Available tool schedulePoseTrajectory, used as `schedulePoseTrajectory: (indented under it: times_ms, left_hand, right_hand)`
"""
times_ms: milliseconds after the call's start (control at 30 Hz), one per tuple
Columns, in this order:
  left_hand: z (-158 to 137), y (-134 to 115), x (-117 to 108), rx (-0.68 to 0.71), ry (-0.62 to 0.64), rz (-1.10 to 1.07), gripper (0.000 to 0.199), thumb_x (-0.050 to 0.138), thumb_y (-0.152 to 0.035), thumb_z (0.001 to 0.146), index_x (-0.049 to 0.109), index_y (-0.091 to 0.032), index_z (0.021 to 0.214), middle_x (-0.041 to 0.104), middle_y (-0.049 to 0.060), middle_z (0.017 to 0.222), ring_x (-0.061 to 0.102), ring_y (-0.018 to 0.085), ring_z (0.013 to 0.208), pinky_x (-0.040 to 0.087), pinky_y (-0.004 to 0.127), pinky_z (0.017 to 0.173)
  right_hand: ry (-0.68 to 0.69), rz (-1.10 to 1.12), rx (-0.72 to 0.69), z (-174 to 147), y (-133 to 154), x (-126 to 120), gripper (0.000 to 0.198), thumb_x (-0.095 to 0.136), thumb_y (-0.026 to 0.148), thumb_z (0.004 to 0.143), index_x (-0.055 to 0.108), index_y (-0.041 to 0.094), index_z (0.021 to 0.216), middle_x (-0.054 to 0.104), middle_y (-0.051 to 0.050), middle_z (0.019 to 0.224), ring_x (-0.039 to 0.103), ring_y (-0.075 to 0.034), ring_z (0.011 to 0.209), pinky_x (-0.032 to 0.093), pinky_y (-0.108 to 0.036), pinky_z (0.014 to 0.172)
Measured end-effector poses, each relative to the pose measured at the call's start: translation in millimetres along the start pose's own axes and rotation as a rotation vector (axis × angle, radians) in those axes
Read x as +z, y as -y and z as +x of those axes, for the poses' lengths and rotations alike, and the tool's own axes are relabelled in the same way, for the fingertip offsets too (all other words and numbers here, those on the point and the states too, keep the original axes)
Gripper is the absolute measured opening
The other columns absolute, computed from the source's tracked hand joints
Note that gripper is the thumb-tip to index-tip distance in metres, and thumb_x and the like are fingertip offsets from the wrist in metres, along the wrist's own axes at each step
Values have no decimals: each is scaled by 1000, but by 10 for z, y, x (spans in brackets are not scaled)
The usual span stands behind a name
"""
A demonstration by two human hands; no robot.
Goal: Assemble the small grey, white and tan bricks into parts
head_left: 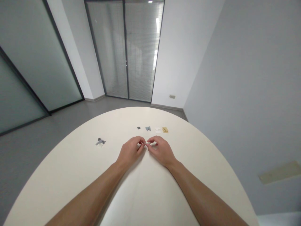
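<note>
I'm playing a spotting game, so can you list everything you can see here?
Table: 1, cream-white, in the middle
Mixed pieces: 1 small group, mostly dark and grey, table's left
Black pile: 1, black, beyond the hands
Blue-grey pile: 1, blue-grey, right of black
White pile: 1, white, next along
Yellow pile: 1, yellow-tan, row's right end
Thin piece: 1, pale and dark, between left hand and right hand
Glass panes: 2, greyish, dark-framed, far side
Frosted panels: 2, grey-green, left
Walls: count unclear, white to grey, far side and right
Wall fittings: 2, pale, far wall and right wall
Floor: 1, grey, around table
Hands: 2, bare, middle
Forearms: 2, bare, near side
</note>
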State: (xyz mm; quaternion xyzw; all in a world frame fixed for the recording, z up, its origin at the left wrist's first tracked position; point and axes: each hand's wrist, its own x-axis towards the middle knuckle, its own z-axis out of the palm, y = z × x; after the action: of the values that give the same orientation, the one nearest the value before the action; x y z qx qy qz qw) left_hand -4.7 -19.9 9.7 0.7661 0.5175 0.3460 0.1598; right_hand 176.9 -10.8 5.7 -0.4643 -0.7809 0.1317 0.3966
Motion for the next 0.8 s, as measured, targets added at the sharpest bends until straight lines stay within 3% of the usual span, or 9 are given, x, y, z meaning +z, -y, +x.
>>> schedulePoseTrajectory:
  times_ms: [800]
  left_hand:
    - [10,61,29,77,-31,-17,12,56,-20,90,66,-25,94,69,0,95,62,17,91,47,31,81]
  right_hand:
    - [14,53,-12,-5,-51,24,3,67,25,89,65,24,91,70,-1,92,62,-18,90,49,-30,79]
